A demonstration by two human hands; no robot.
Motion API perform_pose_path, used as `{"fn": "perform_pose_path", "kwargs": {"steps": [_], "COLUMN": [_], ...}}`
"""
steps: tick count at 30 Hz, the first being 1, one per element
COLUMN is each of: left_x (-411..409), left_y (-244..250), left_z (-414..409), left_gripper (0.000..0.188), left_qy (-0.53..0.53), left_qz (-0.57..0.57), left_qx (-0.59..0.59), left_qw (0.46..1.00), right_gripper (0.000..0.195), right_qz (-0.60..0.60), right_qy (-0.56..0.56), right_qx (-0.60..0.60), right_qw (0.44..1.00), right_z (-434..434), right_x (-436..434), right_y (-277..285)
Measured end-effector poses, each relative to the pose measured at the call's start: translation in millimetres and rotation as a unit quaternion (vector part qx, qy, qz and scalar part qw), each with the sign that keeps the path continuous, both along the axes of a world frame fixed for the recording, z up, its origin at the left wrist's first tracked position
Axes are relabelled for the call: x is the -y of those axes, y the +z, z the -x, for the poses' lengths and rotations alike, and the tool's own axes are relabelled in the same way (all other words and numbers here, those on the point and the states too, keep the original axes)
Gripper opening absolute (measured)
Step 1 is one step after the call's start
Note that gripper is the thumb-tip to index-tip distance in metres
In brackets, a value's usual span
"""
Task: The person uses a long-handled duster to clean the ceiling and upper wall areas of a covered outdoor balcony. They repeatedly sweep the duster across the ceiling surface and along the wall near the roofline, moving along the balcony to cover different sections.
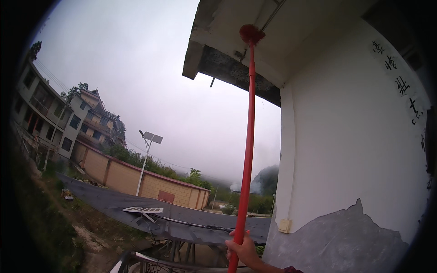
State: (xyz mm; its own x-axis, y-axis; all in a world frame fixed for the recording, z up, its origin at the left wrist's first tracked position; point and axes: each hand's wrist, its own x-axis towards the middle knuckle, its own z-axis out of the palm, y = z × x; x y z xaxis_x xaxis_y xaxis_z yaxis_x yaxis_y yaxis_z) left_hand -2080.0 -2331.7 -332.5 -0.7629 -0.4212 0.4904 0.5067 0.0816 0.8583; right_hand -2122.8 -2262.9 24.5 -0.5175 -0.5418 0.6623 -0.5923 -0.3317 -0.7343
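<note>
My right hand [246, 252] is wrapped around a long red telescopic pole [246, 160] near the bottom of the view. The pole rises steeply and carries a round, red-bristled duster head [252, 34] at its top. That head is up against or just below the pale underside of the roof overhang [269, 58], beside a thin pipe or conduit [273, 15]; whether the bristles touch cannot be told. My left hand is out of view. The pole's lower end runs off the bottom edge.
At right stands a white wall [334, 136] with painted characters, peeled grey plaster [341, 242] and a switch box [284, 226]. Below are a metal railing [177, 264] and a dark sheet roof [191, 218] with a lamp panel [142, 210]. Beyond are a solar street lamp [146, 157] and a boundary wall [129, 172].
</note>
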Motion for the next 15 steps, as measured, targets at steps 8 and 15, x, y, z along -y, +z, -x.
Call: {"fn": "perform_pose_path", "kwargs": {"steps": [8, 15], "left_x": [11, 28], "left_y": [34, 91], "left_z": [-7, 9], "left_gripper": [0.035, 0.027], "left_qy": [0.012, 0.037], "left_qz": [0.032, 0.109], "left_qx": [-0.046, -0.126], "left_qw": [0.998, 0.985], "right_gripper": [0.025, 0.024], "right_qz": [0.104, 0.176], "right_qy": [0.008, 0.031], "right_qx": [-0.071, -0.102], "right_qw": [0.992, 0.979], "right_z": [-31, -45], "right_x": [-7, -7], "right_y": [58, 95]}}
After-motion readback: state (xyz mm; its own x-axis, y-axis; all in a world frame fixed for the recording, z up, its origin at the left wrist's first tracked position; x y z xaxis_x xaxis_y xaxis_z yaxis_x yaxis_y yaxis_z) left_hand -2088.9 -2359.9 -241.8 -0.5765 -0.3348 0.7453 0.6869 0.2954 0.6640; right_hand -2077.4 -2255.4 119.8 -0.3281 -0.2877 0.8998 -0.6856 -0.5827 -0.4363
